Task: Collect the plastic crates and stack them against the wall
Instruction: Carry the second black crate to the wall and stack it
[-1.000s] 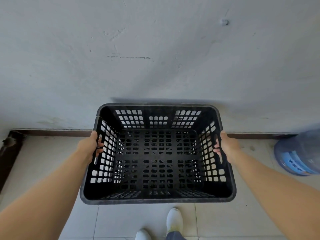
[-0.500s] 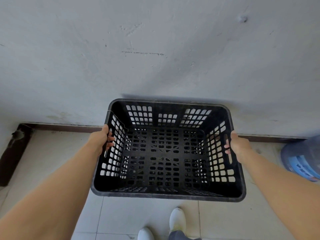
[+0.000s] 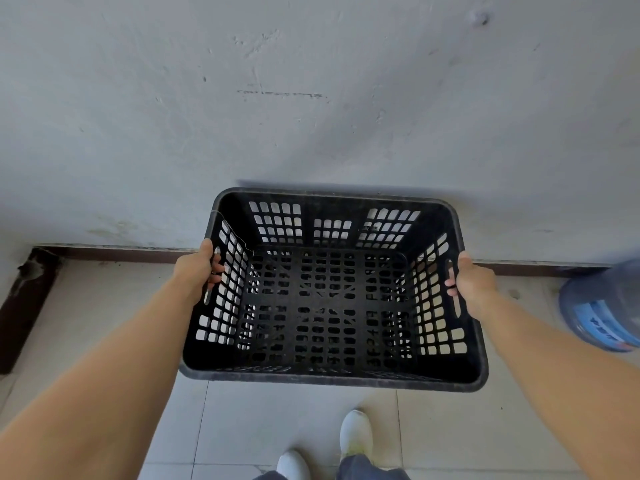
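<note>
- My left hand (image 3: 195, 268) and right hand (image 3: 472, 278) are closed in the crate (image 3: 332, 296) side slots, keeping it level.
- Crate's off the floor (image 3: 298, 417), far rim near the wall (image 3: 311, 98), for set-down there.

Blue water jug (image 3: 604, 306) at right edge, on its side, partly cut off, near the baseboard (image 3: 121, 252). Dark brown baseboard along wall foot, turning toward the camera at far left. Pale floor tiles (image 3: 294, 420) with thin grout lines. Two white shoes (image 3: 356, 436) at bottom centre, dark trouser cuffs (image 3: 372, 472) just above the frame edge.
</note>
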The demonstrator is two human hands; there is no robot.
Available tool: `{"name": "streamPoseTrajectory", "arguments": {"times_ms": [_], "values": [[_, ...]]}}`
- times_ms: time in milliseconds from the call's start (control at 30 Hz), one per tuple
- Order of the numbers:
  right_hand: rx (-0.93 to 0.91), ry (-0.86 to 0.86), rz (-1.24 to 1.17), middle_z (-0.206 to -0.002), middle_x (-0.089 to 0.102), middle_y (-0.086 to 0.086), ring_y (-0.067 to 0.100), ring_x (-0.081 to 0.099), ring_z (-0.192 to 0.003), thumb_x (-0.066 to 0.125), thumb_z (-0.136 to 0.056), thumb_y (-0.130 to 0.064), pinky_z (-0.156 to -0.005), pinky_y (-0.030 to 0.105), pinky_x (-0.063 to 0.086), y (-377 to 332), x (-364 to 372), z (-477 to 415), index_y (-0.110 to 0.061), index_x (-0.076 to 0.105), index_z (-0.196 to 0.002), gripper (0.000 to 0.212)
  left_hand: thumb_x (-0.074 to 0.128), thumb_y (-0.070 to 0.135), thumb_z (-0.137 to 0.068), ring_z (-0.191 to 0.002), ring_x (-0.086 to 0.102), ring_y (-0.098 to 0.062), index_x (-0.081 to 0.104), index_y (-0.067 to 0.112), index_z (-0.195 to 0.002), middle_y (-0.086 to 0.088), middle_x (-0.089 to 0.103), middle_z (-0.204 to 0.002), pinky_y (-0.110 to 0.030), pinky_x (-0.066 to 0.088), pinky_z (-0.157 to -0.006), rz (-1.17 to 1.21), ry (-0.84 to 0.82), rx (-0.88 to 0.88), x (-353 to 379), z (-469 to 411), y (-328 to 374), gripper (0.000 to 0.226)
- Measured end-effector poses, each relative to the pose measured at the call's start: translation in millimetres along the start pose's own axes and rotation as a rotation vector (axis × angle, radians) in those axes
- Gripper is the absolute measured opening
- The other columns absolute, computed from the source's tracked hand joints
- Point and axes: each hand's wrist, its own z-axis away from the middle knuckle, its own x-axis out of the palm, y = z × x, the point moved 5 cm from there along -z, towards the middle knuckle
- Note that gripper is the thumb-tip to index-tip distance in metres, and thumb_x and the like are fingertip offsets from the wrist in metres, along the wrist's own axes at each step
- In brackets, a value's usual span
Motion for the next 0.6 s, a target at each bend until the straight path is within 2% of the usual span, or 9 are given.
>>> {"name": "streamPoseTrajectory", "arguments": {"times_ms": [67,133,200,300,367,400,467,533,600], "values": [[0.008,0.003,0.008,-0.072,0.061,0.004,0.018,0.053,-0.057,0.032,-0.099,-0.049,-0.054,0.026,0.042,-0.1,-1.8,0.0,-0.008,0.059,-0.096,0.049,0.039,0.049,-0.096,-0.055,0.046,-0.016,0.057,0.013,-0.076,-0.002,0.056,-0.070,-0.028,0.037,-0.054,-0.013,-0.033,-0.025,0.3,0.4,2.1,0.045],[0.006,0.006,0.019,-0.074,0.062,0.006,0.022,0.058,-0.064,0.034,-0.098,-0.045,-0.064,0.031,0.048,-0.5,-2.7,4.5,-0.006,0.059,-0.099,0.047,0.039,0.049,-0.096,-0.055,0.047,-0.018,0.057,0.012,-0.079,-0.003,0.056,-0.072,-0.028,0.038,-0.055,-0.046,-0.070,-0.054,-2.1,0.8,4.1,0.044],[-0.063,0.016,0.090,-0.085,0.065,0.013,0.031,0.062,-0.078,0.036,-0.099,-0.040,-0.078,0.038,0.050,-3.5,-5.8,10.1,0.001,0.062,-0.101,0.049,0.042,0.044,-0.095,-0.058,0.050,-0.022,0.060,0.008,-0.095,-0.006,0.058,-0.078,-0.031,0.043,-0.057,-0.117,-0.062,-0.065,-4.8,4.4,8.4,0.041],[-0.187,0.016,0.303,-0.096,0.063,0.018,0.030,0.054,-0.082,0.038,-0.100,-0.032,-0.073,0.033,0.041,-14.1,-15.2,28.7,0.000,0.062,-0.100,0.040,0.045,0.030,-0.095,-0.077,0.051,-0.027,0.055,-0.010,-0.117,-0.016,0.055,-0.089,-0.036,0.045,-0.072,-0.370,0.035,0.016,-6.8,21.7,22.9,0.046],[-0.252,0.012,0.415,-0.089,0.061,0.015,0.028,0.052,-0.078,0.039,-0.099,-0.030,-0.069,0.031,0.037,-26.6,-24.4,45.1,-0.002,0.062,-0.096,0.036,0.047,0.023,-0.093,-0.079,0.056,-0.034,0.054,-0.015,-0.113,-0.023,0.059,-0.088,-0.038,0.044,-0.073,-0.503,0.095,0.077,-8.0,44.4,38.4,0.044],[-0.289,0.010,0.447,-0.083,0.060,0.012,0.027,0.053,-0.074,0.040,-0.099,-0.030,-0.067,0.030,0.037,-34.8,-29.5,54.2,-0.002,0.062,-0.091,0.036,0.048,0.021,-0.091,-0.085,0.060,-0.039,0.055,-0.015,-0.110,-0.027,0.062,-0.094,-0.041,0.047,-0.077,-0.552,0.122,0.101,-9.1,56.4,47.0,0.042],[-0.374,-0.020,0.481,-0.064,0.051,0.007,0.022,0.048,-0.059,0.041,-0.099,-0.026,-0.058,0.030,0.037,-56.0,-39.2,78.9,-0.007,0.053,-0.066,0.039,0.048,0.019,-0.085,-0.095,0.060,-0.041,0.057,-0.009,-0.103,-0.026,0.062,-0.104,-0.045,0.052,-0.084,-0.641,0.157,0.158,-11.0,83.8,66.9,0.034],[-0.448,-0.100,0.524,-0.053,0.037,0.003,0.018,0.036,-0.049,0.041,-0.097,-0.022,-0.054,0.031,0.038,-80.2,-48.3,110.9,-0.012,0.036,-0.054,0.045,0.047,0.014,-0.086,-0.080,0.058,-0.029,0.057,0.001,-0.088,-0.014,0.059,-0.088,-0.032,0.050,-0.070,-0.669,0.091,0.262,-4.2,119.6,95.3,0.017],[-0.523,-0.182,0.564,-0.055,0.040,0.010,0.024,0.043,-0.054,0.042,-0.096,-0.022,-0.068,0.039,0.049,-106.8,-61.9,146.9,-0.005,0.041,-0.057,0.042,0.046,0.012,-0.091,-0.069,0.049,-0.020,0.052,0.012,-0.075,-0.004,0.051,-0.075,-0.026,0.041,-0.063,-0.662,-0.037,0.376,8.7,162.5,125.0,0.017]]}}
